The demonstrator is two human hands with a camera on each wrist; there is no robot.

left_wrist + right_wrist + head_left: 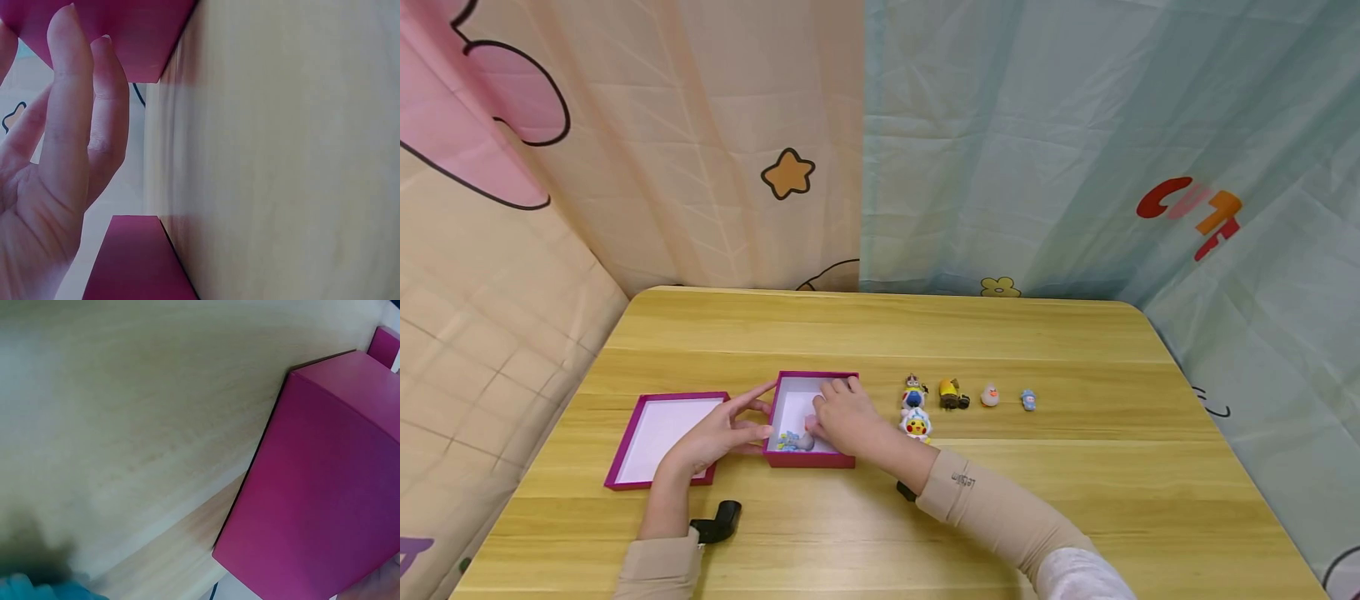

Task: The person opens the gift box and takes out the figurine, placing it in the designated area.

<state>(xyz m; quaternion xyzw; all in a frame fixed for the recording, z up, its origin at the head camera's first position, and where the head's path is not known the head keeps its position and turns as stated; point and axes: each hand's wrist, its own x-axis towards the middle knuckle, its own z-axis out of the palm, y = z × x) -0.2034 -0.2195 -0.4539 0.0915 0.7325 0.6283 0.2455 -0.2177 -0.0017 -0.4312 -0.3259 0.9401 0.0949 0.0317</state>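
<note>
A magenta box (811,459) with a white inside stands uncovered on the table. My left hand (718,435) is at its left side, with fingers fairly straight and fingertips right at the wall (134,44). Over the rim and into the box reaches my right hand (848,419); its fingertips are partly hidden, and I cannot tell whether they pinch anything. Inside, at the front left, lies a small blue and yellow figure (790,441) beside a greyish one (806,442). Something pink (810,422) shows by the right thumb.
Left of the box lies its magenta lid (622,446), white inside up. To the right are a crowned figure (913,393), a white-hooded yellow figure (916,425), a yellow and brown figure (951,394), a white duck-like figure (990,396) and a blue figure (1028,400).
</note>
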